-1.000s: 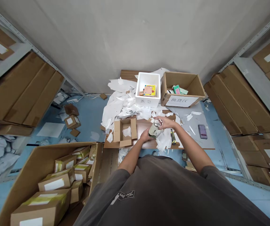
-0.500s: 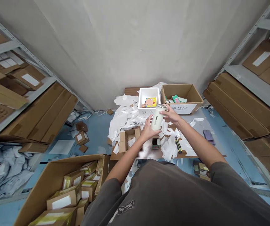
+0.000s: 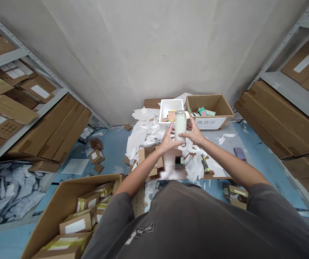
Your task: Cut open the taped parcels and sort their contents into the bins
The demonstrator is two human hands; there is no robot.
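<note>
I hold a pale cream bottle (image 3: 180, 125) upright in the air in front of me, above the low table (image 3: 170, 172). My left hand (image 3: 167, 140) cups its lower left side with fingers spread. My right hand (image 3: 193, 131) grips its right side. Below the bottle, on the table, stands a small dark green box (image 3: 179, 162). An open small cardboard box (image 3: 146, 160) lies to the left of it, partly behind my left forearm.
A white foam bin (image 3: 166, 108) and an open labelled carton (image 3: 210, 112) stand at the back. Torn white paper (image 3: 143, 133) litters the table. A yellow-black cutter (image 3: 205, 164) lies at the right. A big carton of small parcels (image 3: 70, 212) sits at lower left. Shelves of cartons flank both sides.
Both hands have lifted the bottle up from the table and turned it upright in front of the bins. The small green box now shows on the table beneath.
</note>
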